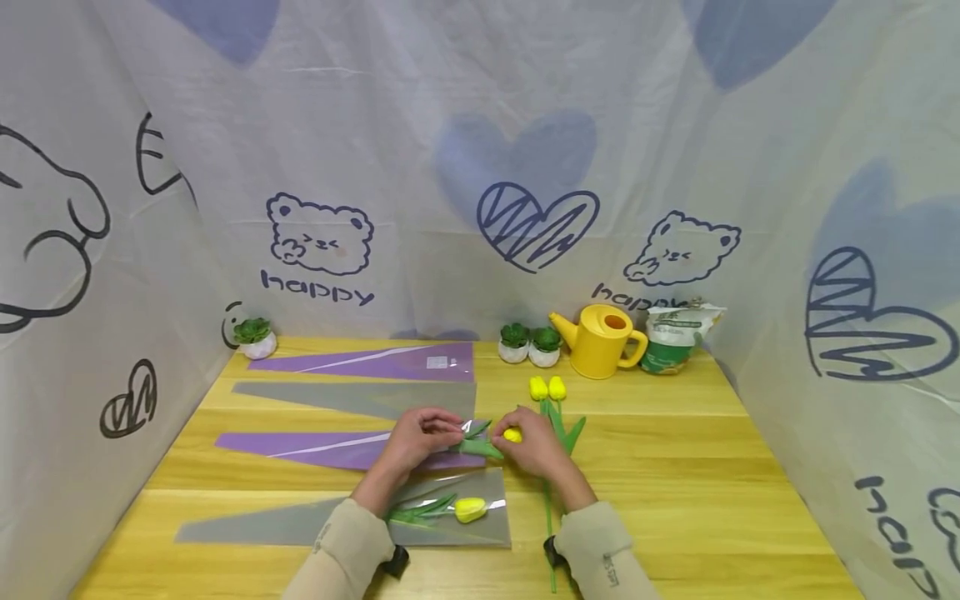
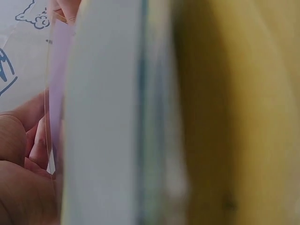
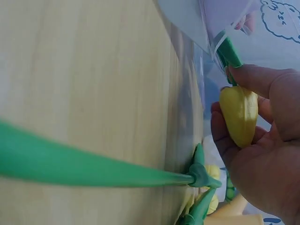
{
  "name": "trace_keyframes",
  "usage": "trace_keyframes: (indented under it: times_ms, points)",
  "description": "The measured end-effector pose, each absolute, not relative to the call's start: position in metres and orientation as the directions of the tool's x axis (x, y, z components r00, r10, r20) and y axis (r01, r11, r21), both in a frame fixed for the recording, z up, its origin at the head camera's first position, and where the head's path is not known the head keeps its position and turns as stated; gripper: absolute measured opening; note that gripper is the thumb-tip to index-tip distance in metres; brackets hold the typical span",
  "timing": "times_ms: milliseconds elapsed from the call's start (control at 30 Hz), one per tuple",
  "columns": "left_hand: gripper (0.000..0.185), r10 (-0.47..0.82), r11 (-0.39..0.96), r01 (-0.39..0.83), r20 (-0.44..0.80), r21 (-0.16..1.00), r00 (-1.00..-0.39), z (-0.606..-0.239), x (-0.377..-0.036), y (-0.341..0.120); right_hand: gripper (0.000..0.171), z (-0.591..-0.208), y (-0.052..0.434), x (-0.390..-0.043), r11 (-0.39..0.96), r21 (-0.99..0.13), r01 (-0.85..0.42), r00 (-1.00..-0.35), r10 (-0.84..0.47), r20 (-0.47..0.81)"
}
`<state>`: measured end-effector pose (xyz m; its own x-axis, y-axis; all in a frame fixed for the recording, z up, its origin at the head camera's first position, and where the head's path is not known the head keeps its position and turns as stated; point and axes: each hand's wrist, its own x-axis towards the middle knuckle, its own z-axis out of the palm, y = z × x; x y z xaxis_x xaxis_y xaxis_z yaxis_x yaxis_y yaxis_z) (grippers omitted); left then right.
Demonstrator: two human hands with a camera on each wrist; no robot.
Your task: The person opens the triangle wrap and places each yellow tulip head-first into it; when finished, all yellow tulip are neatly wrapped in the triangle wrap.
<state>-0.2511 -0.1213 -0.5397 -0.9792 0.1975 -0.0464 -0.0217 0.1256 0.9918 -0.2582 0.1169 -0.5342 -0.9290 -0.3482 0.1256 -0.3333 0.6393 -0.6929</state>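
My right hand point(image 1: 534, 447) grasps a yellow tulip point(image 3: 239, 114) by its head, fingers curled round the bloom, while my left hand point(image 1: 420, 437) pinches the open edge of the purple sleeve point(image 1: 337, 450) that lies flat on the wooden table point(image 1: 675, 500). The tulip is just at the mouth of the sleeve, its green leaves point(image 1: 480, 446) between my two hands. To do this well, I think I must keep the mouth lifted open and slide the stem in straight, so the leaves do not fold. Nearer to me lies a grey sleeve point(image 1: 300, 521) with a tulip already inside; two more tulips point(image 1: 547, 389) wait beside my right hand.
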Motion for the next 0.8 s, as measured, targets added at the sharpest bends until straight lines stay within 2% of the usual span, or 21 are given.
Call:
trace_keyframes:
  times_ms: [367, 800]
  points:
    - [0.030, 0.197, 0.152, -0.032, -0.062, 0.988, -0.978, -0.5433, -0.2495, -0.1221, 0.005, -0.5397, 0.1195, -0.2585, 0.639, -0.681, -0.358, -0.907, -0.410, 0.092]
    - [0.030, 0.194, 0.146, -0.042, -0.070, 0.988, -0.978, -0.5465, -0.2492, -0.1201, 0.014, -0.5359, 0.1233, -0.2563, 0.621, -0.720, -0.311, -0.910, -0.412, 0.037]
